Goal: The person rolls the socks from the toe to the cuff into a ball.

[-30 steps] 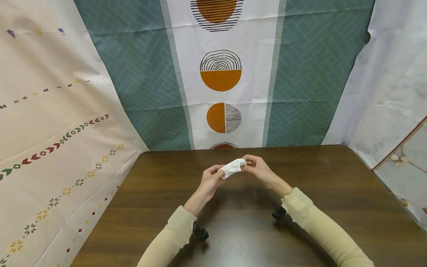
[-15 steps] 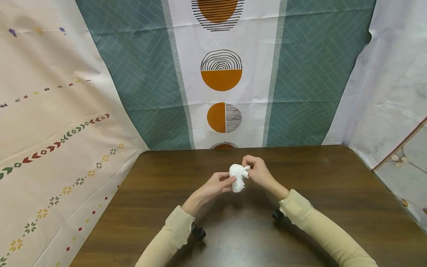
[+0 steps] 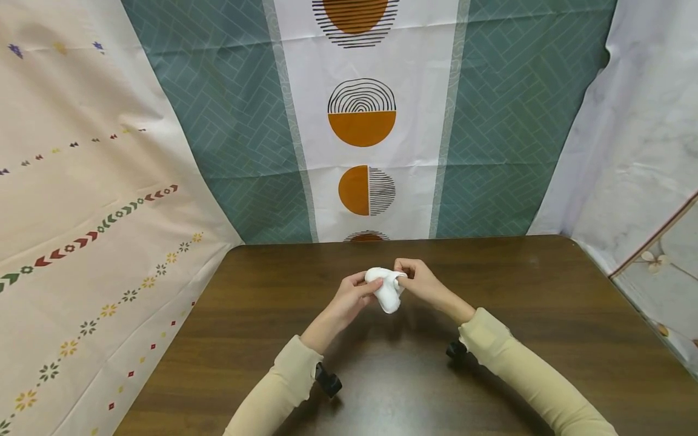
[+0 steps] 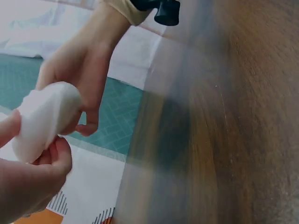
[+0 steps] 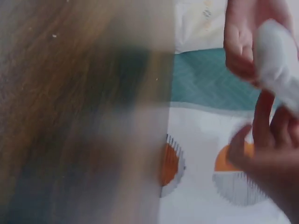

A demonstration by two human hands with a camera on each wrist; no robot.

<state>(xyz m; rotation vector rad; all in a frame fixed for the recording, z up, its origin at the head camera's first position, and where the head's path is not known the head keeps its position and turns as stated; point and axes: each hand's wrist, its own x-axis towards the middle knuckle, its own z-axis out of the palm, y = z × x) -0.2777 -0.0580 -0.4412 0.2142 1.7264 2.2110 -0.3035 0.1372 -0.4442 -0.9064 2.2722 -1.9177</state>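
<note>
A bunched white sock (image 3: 389, 297) hangs over the far middle of the table, held between both hands. My left hand (image 3: 347, 299) grips its left side, thumb on top and fingers behind. At its right edge, my right hand (image 3: 424, 283) pinches the fabric with curled fingers at a fold. In the left wrist view the sock (image 4: 44, 119) looks rounded and compact, with a seam-like fold across it. The right wrist view is blurred; there the sock (image 5: 276, 56) lies partly outside the frame.
A dark brown wooden table (image 3: 262, 339) lies beneath both arms. Behind it hangs a green and white cloth (image 3: 376, 133) with orange circles. Patterned light cloths close off the left (image 3: 109, 242) and right (image 3: 627, 181) sides. Black devices (image 3: 328, 381) are strapped to both wrists.
The sock has gone from a flat, stretched strip to a rounded bundle with a lobe hanging down. My left hand has shifted its hold; the right fingers keep working at the right edge.
</note>
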